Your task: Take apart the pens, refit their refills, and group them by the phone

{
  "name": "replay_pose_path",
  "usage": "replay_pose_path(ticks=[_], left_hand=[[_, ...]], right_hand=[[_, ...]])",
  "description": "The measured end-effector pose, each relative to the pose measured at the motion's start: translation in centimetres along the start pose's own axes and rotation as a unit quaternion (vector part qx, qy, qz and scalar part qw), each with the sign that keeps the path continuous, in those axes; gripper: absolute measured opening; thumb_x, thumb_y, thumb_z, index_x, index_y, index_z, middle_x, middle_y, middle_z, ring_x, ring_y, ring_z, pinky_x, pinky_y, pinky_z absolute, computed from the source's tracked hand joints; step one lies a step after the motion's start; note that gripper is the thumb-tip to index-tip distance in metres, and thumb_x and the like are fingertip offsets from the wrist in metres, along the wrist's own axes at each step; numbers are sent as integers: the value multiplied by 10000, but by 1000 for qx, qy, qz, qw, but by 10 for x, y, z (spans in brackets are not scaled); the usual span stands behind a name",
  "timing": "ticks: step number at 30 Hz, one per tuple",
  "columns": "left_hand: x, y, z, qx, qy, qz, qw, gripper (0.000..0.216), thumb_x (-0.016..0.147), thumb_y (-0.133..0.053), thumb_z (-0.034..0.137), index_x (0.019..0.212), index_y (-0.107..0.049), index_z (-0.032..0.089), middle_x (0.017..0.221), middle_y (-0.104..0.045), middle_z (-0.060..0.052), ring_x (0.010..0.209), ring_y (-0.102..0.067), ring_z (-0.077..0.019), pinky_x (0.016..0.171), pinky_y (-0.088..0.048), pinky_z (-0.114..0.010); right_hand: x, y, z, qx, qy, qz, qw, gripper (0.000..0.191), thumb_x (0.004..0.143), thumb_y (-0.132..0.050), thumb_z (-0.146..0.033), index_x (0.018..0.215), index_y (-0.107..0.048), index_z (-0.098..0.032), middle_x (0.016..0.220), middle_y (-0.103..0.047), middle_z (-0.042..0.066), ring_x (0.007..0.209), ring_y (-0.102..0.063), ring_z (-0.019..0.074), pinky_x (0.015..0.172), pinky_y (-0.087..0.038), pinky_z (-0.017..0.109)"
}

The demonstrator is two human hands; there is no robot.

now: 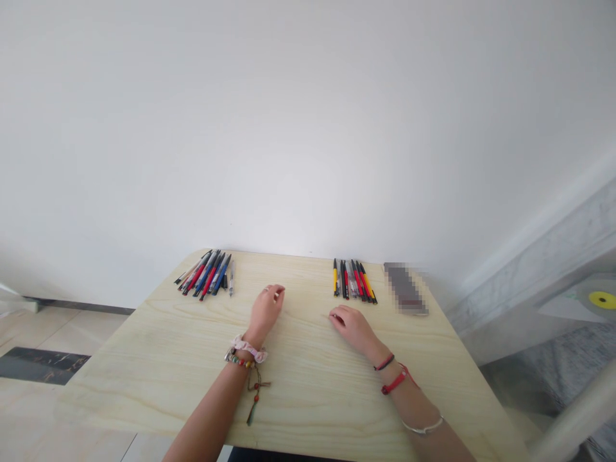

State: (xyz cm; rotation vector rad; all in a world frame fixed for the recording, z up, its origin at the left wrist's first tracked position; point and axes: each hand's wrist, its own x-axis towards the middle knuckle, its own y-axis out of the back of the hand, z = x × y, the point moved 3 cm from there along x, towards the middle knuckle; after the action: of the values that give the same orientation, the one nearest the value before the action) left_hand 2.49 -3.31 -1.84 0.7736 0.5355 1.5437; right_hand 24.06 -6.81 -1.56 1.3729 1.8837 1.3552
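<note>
My left hand [267,313] is over the middle of the wooden table, its fingers curled in toward the thumb. Whatever may be between those fingertips is too small to make out. To its right, my right hand [355,329] is pinched closed, thumb against the fingers, with a faint pale speck at the tips that I cannot name. Beyond my left hand lies a bundle of pens [206,273] in red, blue, black and clear. A single clear pen [231,279] lies beside it. Past my right hand sits another row of pens [353,280], yellow, black, red and clear.
The light wooden table [298,398] meets a white wall [308,128] at its far edge. A dark flat object [407,289], blurred out, lies at the far right of the tabletop. Beyond the right edge, a round yellow-centred item [602,299] is partly visible.
</note>
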Motion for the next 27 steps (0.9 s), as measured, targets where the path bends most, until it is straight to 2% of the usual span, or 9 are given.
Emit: replay_pose_path(ticks=[3,6,8,11,15,20,24,27], left_hand=[[7,30,-21,150,121,97,976,283,780,-380,270,1001,-525,170,1024,-512,-118,811,-540,-215,636,-411,-311],[10,49,-36,243,195,125,942,335,768,-400,320,1022,-507,130,1051,-465,-170,892,-499,-281,616,-402,-332],[11,53,-42,279,219,120,927,346,762,-403,330,999,-510,102,1019,-472,-188,922,-473,-308,628,-397,-343],[11,48,-46,300,221,97,923,319,780,-359,273,997,-505,91,967,-495,-187,918,-470,-306,644,-391,-342],[10,42,-46,300,218,85,925,339,795,-249,146,1008,-513,138,950,-492,-172,889,-487,-290,594,-387,-319],[6,41,-45,279,220,79,931,341,804,-249,178,963,-550,163,943,-489,-174,867,-505,-293,586,-390,-330],[8,39,-45,201,183,82,959,296,801,-295,220,936,-555,173,912,-546,-133,844,-533,-254,637,-402,-334],[12,28,-41,71,105,64,990,232,779,-351,227,895,-548,191,884,-587,-72,775,-562,-179,683,-414,-291]], right_hand=[[0,0,1,0,-1,2,1000,144,760,-443,-133,707,-574,-159,706,-596,27,663,-541,121,607,-387,215],[0,-1,2,-1,2,5,1000,147,763,-440,-138,704,-573,-160,705,-595,26,665,-541,120,610,-387,215],[-1,-1,2,-2,4,6,1000,146,762,-442,-138,700,-572,-161,701,-594,24,661,-540,119,607,-386,213],[-1,0,1,-5,5,6,1000,148,759,-442,-131,693,-570,-162,693,-592,20,653,-538,117,601,-384,212],[-1,0,0,-2,5,7,1000,149,760,-440,-128,694,-569,-161,696,-591,21,659,-537,117,606,-385,211],[0,0,1,0,4,5,1000,146,759,-439,-126,700,-568,-160,700,-590,22,663,-536,117,614,-387,214],[0,0,1,5,-2,5,1000,145,757,-443,-130,694,-570,-160,694,-589,23,658,-535,118,610,-387,215],[0,1,1,22,-5,8,1000,148,752,-445,-137,679,-571,-162,679,-589,20,643,-530,118,598,-384,217]])
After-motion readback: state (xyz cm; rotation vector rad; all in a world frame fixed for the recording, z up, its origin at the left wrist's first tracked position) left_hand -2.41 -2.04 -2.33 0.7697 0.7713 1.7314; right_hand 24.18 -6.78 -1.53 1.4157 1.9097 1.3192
